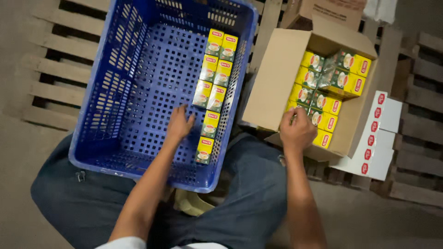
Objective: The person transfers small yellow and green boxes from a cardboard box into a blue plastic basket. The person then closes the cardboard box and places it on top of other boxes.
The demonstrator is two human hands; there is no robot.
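The small yellow-and-green cardboard packets [213, 80] are lying in two places. One lot is lining the right wall of the blue perforated plastic crate [134, 83], in a double column at the far end that is thinning to a single packet nearer the person. The other lot is sitting packed in the open brown cardboard carton [277, 78] just beside the crate, several of them under clear wrap.

The left hand [179, 123] is resting inside the crate with fingers spread and flat, holding nothing, its fingertips just beside the nearest packets of the column. The right hand [297, 131] is curling into the near corner of the carton, fingers closing around a packet there, though I cannot tell whether it is gripping firmly.

Judging by this, the filling is at an early stage: only one strip of the crate floor is taken, and the carton is looking mostly full.

Around them, a flattened white carton with red labels [376, 133] is lying to the right, on weathered wooden pallets [50, 74].
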